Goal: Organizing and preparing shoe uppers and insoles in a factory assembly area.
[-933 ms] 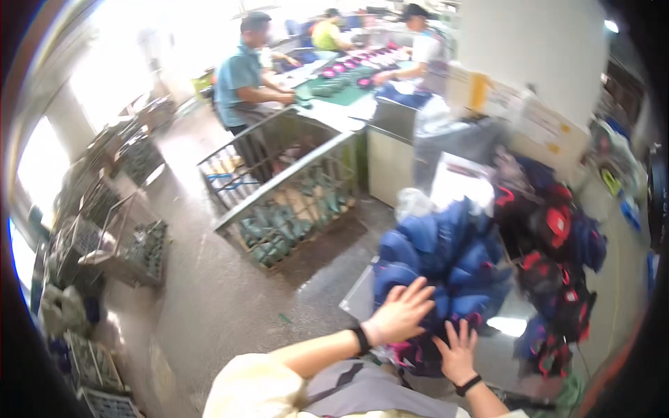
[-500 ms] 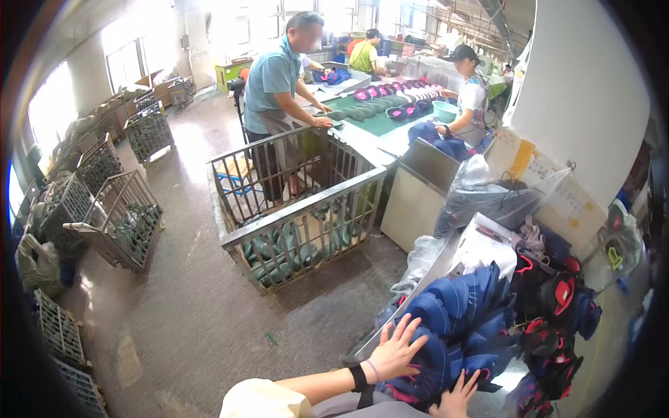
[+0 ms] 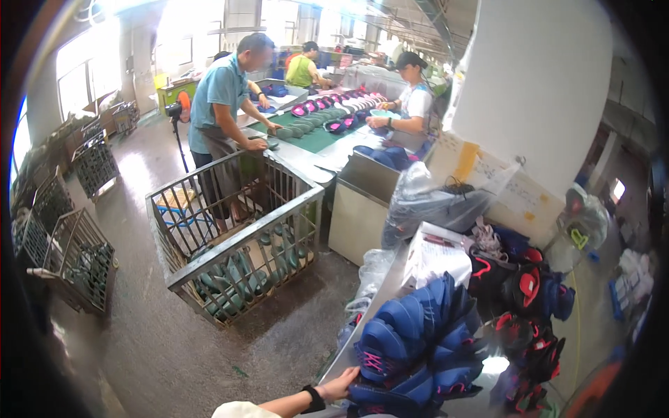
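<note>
Near the close end of the desk [image 3: 385, 294], along its left edge, lies a pile of blue shoe uppers [image 3: 411, 331], nested into one another in rows, with bright pink lacing on some. The left hand [image 3: 339, 386], a black band at its wrist, touches the pile at its lower left side, level with the desk's left edge. Its fingers [image 3: 350, 374] lie close together and run against the uppers; their tips are partly hidden, so I cannot tell whether they pinch one. The right hand is out of view, and the state of its fingers cannot be told.

Just beyond the pile, toward the desk's far end, sits a white box [image 3: 437, 256]. To the right are heaped black and red shoe uppers [image 3: 524, 287]. A clear plastic bag [image 3: 373, 273] hangs by the desk's left edge, and past the far end a larger plastic cover [image 3: 426, 209] drapes over something dark.

Farther left, a metal cage cart [image 3: 247, 235] holds grey-green shoe forms [image 3: 240, 276]. Behind it, a person in a blue shirt [image 3: 217, 87] leans over a green-topped desk [image 3: 319, 143] lined with rows of shoe pieces [image 3: 336, 104]; a person in a dark cap [image 3: 416, 104] works across from them.
</note>
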